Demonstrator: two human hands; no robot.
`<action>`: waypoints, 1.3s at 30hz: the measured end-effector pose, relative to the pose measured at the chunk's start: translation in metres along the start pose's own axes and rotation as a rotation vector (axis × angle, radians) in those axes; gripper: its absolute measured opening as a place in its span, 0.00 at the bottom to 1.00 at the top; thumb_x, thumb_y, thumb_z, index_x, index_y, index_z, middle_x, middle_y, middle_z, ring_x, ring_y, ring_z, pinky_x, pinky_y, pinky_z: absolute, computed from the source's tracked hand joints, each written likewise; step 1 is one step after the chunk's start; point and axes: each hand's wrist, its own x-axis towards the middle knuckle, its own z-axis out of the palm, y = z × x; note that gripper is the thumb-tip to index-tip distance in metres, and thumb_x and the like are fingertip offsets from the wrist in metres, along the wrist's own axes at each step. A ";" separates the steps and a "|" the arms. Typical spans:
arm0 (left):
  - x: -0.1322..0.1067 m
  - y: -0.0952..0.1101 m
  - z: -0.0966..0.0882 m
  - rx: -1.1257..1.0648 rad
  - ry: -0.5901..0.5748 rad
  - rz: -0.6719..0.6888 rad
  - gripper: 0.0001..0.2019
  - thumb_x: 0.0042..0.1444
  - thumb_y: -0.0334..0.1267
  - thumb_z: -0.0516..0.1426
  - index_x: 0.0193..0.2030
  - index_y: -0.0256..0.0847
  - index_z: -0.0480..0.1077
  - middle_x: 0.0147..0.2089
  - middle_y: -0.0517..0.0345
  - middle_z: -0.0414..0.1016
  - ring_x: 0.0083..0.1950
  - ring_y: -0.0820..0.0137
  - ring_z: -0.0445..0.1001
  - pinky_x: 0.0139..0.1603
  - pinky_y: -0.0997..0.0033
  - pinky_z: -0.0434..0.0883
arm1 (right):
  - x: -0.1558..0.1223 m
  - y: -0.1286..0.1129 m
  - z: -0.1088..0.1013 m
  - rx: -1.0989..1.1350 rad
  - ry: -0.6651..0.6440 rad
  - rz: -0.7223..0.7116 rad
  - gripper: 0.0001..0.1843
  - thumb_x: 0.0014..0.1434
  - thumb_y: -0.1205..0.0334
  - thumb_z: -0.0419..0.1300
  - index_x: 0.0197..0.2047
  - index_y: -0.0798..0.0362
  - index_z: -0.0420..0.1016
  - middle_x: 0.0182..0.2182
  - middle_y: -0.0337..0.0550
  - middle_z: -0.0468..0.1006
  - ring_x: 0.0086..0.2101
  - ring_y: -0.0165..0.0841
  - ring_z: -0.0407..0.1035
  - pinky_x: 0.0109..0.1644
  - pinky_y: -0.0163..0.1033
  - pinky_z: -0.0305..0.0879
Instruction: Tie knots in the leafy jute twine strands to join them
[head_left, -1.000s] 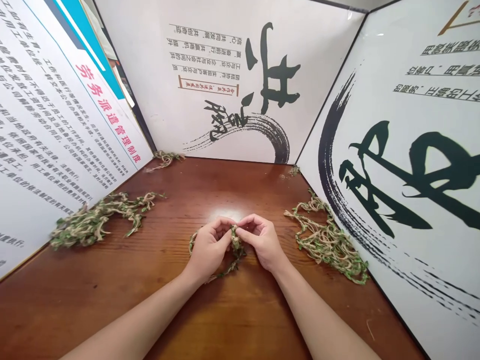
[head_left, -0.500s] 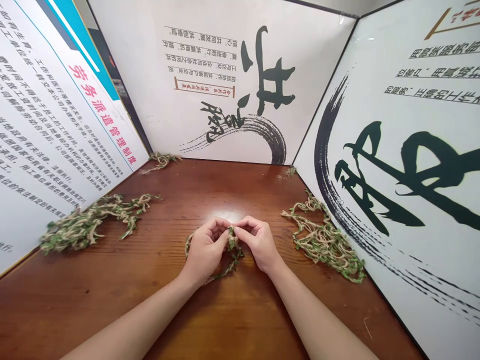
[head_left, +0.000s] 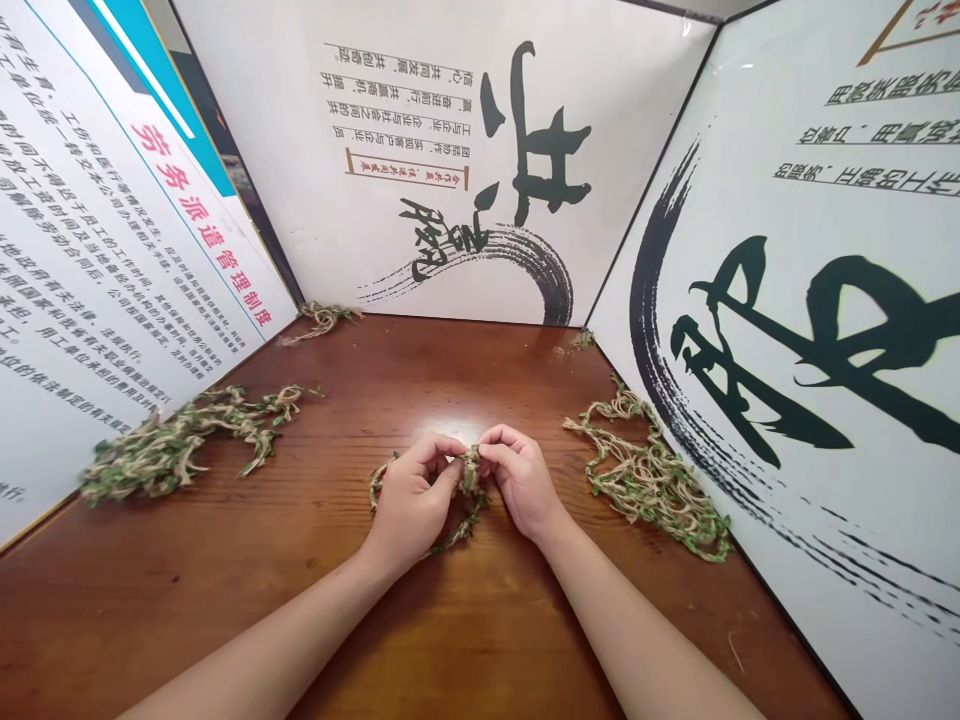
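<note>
Between my hands is a length of leafy twine, tan cord with small green leaves, gathered into a small bunch at the top. A loop of it trails on the table behind and below my left hand. My left hand pinches the bunch from the left with thumb and forefinger. From the right, my right hand has its thumb and fingertips closed at the bunch's upper end. What exactly the right fingertips hold is too small to make out, but they touch the twine.
A heap of leafy twine lies at the left, another heap at the right. A small tangle sits in the far left corner. Printed panels, including the back panel, wall in the brown table on three sides.
My right hand has shifted slightly right, opening a small gap between the two hands' fingertips at the bunch. My left hand stays nearly in place. The view has tilted a little.
</note>
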 end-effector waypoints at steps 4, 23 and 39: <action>0.001 0.003 0.000 -0.040 0.007 -0.011 0.08 0.55 0.41 0.62 0.38 0.39 0.76 0.31 0.58 0.77 0.29 0.72 0.72 0.32 0.74 0.70 | -0.003 -0.001 0.002 -0.129 -0.021 -0.065 0.06 0.47 0.61 0.65 0.32 0.51 0.78 0.22 0.33 0.71 0.24 0.28 0.62 0.30 0.35 0.60; 0.003 0.000 -0.002 -0.082 0.005 -0.075 0.13 0.54 0.45 0.66 0.38 0.38 0.73 0.30 0.58 0.75 0.28 0.74 0.69 0.27 0.76 0.68 | -0.002 0.003 0.004 -0.306 0.041 -0.181 0.11 0.52 0.53 0.69 0.31 0.51 0.73 0.24 0.35 0.73 0.26 0.29 0.65 0.31 0.36 0.63; 0.004 0.013 0.000 -0.151 -0.010 -0.008 0.10 0.55 0.43 0.65 0.32 0.39 0.72 0.25 0.63 0.72 0.21 0.78 0.65 0.21 0.80 0.65 | -0.004 -0.001 0.000 -0.278 -0.051 -0.126 0.12 0.54 0.52 0.68 0.29 0.52 0.77 0.23 0.36 0.72 0.26 0.29 0.63 0.32 0.36 0.61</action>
